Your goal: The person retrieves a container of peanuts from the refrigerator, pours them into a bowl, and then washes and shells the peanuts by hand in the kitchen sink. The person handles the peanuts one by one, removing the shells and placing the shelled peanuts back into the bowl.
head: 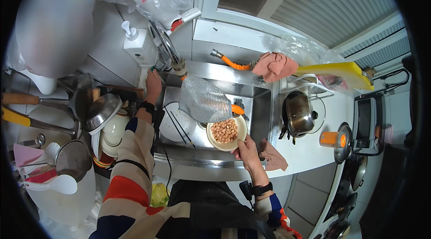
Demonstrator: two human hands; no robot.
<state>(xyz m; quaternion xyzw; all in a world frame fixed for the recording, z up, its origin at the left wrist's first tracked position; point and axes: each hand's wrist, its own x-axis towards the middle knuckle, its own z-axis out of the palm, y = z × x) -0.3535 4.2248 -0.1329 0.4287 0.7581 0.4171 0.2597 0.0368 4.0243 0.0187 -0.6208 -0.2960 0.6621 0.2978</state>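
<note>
My right hand (247,153) grips the rim of a cream bowl (243,136), held low over the sink. Brown peanuts (224,131) fill much of it. Just above the bowl's back edge is the end of an orange hose (237,109). Silvery mesh cloth (205,99) hangs over the hose below the curved metal faucet (168,45). My left hand (153,84) reaches to the back left corner of the sink, its fingers on a tap handle (154,69) near the faucet's base. No water stream can be made out.
In the steel sink (262,117) lie a white plate (175,117) and dark chopsticks (178,128). A white pump bottle (139,45) stands behind. Rightward are a pot (298,114), an orange can (331,139) and a pink cloth (272,156). Utensils, including a strainer (72,160), crowd the left.
</note>
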